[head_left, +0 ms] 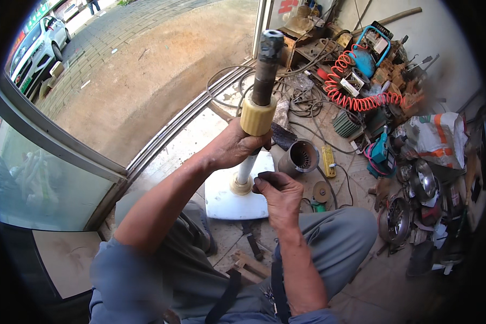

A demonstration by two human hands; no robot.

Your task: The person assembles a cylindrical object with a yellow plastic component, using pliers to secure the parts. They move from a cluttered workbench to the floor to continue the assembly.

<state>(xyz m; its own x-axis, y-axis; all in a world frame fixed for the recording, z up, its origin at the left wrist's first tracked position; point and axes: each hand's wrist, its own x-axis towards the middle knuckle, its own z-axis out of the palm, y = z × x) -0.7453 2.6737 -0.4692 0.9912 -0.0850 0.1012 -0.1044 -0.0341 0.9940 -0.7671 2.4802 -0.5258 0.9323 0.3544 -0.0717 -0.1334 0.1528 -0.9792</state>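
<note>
A stand like that of a pedestal fan rises between my knees, with a white square base [220, 201] on the floor. Its pole [247, 169] is pale low down, and a dark, greasy tube [264, 81] sticks up at the top. My left hand [236, 144] is wrapped round the pole just under a ribbed cream collar [257, 115]. Beside the lower pole is my right hand [282, 195], its fingertips pinched together; what they hold, if anything, I cannot make out. A cream ring [241, 186] surrounds the pole's foot.
To the right are a metal cylinder [298, 157], a yellow power strip [328, 162], an angle grinder [319, 198] and cables. A coiled orange hose [356, 100], a teal power tool [380, 154] and a woven sack [434, 137] lie among scrap. A glass door [43, 178] stands left.
</note>
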